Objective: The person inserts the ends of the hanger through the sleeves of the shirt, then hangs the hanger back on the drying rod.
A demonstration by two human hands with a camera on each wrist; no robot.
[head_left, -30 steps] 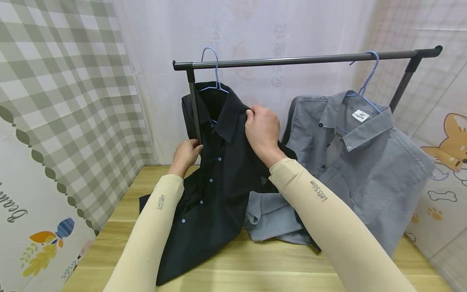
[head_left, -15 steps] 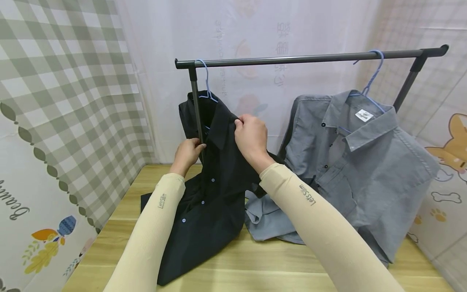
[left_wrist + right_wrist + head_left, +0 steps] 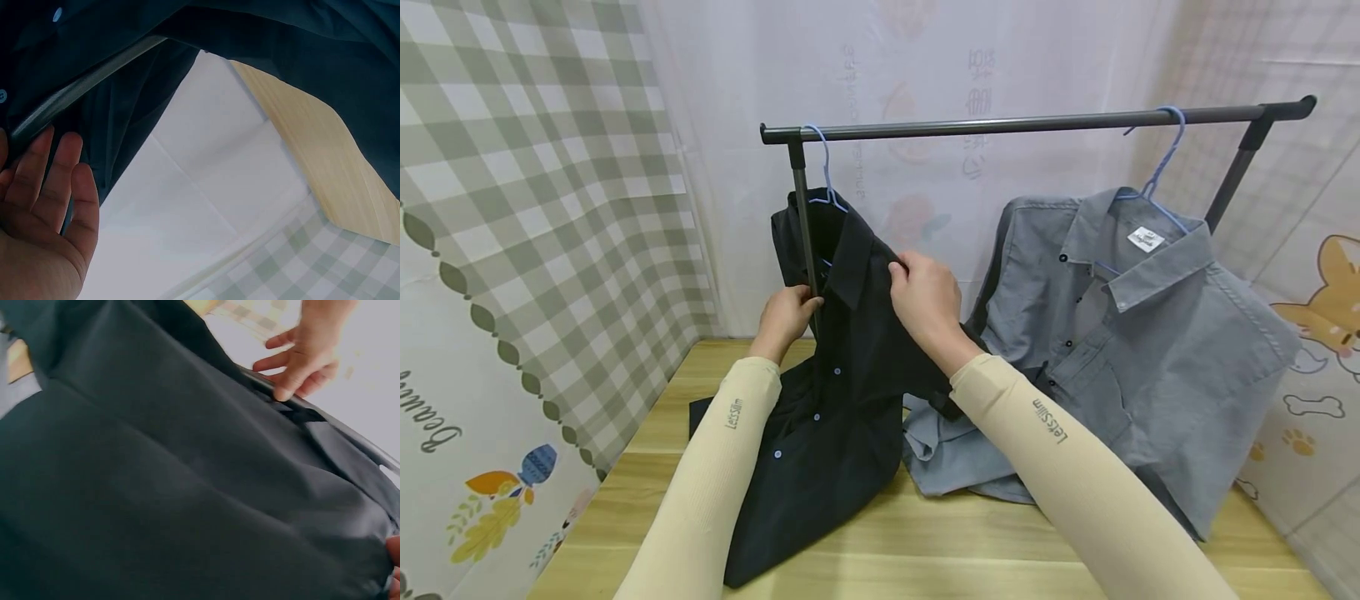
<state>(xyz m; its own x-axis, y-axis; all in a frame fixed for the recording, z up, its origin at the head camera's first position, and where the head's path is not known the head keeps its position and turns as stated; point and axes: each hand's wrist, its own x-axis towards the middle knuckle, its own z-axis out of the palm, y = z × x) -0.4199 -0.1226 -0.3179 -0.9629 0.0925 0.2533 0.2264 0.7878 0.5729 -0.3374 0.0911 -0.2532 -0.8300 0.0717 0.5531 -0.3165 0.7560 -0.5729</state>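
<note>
A black button shirt [image 3: 857, 350] hangs on a blue hanger [image 3: 828, 179] at the left end of the rack bar, its lower part lying on the table. My left hand [image 3: 786, 317] holds the rack's upright post [image 3: 804, 221] between thumb and fingers; in the left wrist view the left hand [image 3: 47, 212] has several fingers behind the post [image 3: 81, 87]. My right hand [image 3: 927, 304] pinches the black shirt at its shoulder. Only the right fingertips [image 3: 394, 550] show at the edge of the right wrist view, on the black cloth.
A grey shirt [image 3: 1180, 350] hangs on a blue hanger [image 3: 1167, 158] at the right end of the dark bar [image 3: 1000, 126]. Its cloth also lies on the wooden table [image 3: 880, 550]. A checked curtain [image 3: 587, 183] stands at left, a white curtain [image 3: 1060, 50] behind.
The black shirt's hanger has moved left and lower, its hook now at the bar's left end. My right hand went left with the shoulder, then slightly right and down. My left hand stays on the post.
</note>
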